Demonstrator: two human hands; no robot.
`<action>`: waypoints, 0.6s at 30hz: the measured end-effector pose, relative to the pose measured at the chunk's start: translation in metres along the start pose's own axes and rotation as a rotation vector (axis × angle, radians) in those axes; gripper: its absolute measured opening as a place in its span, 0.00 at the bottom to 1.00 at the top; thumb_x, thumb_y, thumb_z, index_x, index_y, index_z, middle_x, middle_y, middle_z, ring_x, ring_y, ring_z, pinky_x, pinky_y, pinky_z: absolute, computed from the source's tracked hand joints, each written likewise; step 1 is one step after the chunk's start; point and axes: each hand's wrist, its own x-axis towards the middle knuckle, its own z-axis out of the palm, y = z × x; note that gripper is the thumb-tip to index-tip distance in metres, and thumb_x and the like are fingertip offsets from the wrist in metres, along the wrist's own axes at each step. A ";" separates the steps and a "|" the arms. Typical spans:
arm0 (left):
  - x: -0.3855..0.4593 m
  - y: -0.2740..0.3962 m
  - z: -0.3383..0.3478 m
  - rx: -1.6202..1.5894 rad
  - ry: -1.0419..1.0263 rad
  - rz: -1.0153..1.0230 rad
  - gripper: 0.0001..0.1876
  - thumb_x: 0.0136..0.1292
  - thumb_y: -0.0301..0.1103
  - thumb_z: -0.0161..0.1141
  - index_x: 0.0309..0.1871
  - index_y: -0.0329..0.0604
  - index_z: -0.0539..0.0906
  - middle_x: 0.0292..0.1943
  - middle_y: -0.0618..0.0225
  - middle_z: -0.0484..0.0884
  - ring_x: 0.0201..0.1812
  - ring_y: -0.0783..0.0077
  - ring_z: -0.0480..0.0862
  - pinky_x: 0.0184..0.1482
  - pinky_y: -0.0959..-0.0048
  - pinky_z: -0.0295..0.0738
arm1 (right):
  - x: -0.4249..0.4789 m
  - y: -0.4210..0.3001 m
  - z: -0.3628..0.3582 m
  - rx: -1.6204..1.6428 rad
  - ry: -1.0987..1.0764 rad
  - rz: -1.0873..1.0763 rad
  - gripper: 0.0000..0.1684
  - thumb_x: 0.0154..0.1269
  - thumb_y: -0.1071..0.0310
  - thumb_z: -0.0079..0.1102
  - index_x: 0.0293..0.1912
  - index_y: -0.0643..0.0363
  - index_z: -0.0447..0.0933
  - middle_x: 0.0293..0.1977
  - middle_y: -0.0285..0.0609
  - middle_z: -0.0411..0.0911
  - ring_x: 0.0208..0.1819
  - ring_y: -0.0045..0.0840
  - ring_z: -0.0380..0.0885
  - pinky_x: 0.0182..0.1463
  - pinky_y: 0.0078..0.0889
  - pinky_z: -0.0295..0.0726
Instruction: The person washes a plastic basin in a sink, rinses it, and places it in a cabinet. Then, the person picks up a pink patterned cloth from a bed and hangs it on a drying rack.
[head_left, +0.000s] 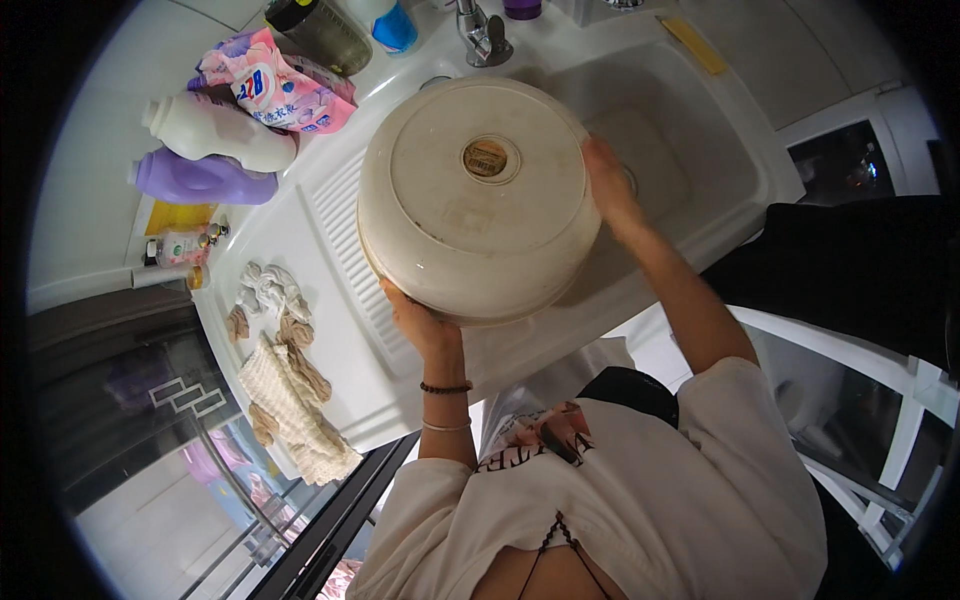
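Observation:
A large off-white plastic basin is held with its round underside facing up, over the ribbed washboard and part of the sink bowl. My left hand grips its rim at the lower left, the fingers hidden beneath. On the right side, my right hand holds the basin's edge, fingers partly out of sight. A worn round sticker sits at the centre of the base. What is inside or under the basin is hidden.
A chrome faucet stands behind the basin. Detergent bottles and a pink detergent pouch line the back left. Crumpled socks and a cream knitted cloth lie on the left ledge. A yellow bar rests on the sink's far rim.

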 end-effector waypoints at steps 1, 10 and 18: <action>0.000 0.001 0.000 0.009 0.023 -0.002 0.28 0.70 0.52 0.42 0.59 0.35 0.69 0.54 0.62 0.74 0.52 0.68 0.76 0.52 0.68 0.75 | 0.013 0.001 -0.002 -0.030 -0.028 0.080 0.32 0.69 0.49 0.39 0.60 0.65 0.64 0.55 0.52 0.70 0.56 0.36 0.68 0.60 0.34 0.63; -0.009 0.026 -0.005 0.033 0.000 0.146 0.27 0.72 0.49 0.39 0.61 0.33 0.66 0.55 0.59 0.73 0.53 0.66 0.75 0.54 0.67 0.73 | 0.142 0.183 -0.084 -0.854 0.510 0.449 0.19 0.63 0.56 0.54 0.43 0.63 0.79 0.40 0.49 0.80 0.41 0.34 0.80 0.42 0.36 0.77; -0.015 0.028 0.006 0.062 0.095 0.141 0.25 0.72 0.48 0.40 0.57 0.31 0.70 0.51 0.59 0.76 0.50 0.67 0.77 0.52 0.69 0.74 | 0.151 0.214 -0.065 1.019 0.231 0.549 0.12 0.64 0.66 0.47 0.34 0.60 0.78 0.29 0.41 0.78 0.27 0.28 0.75 0.31 0.27 0.75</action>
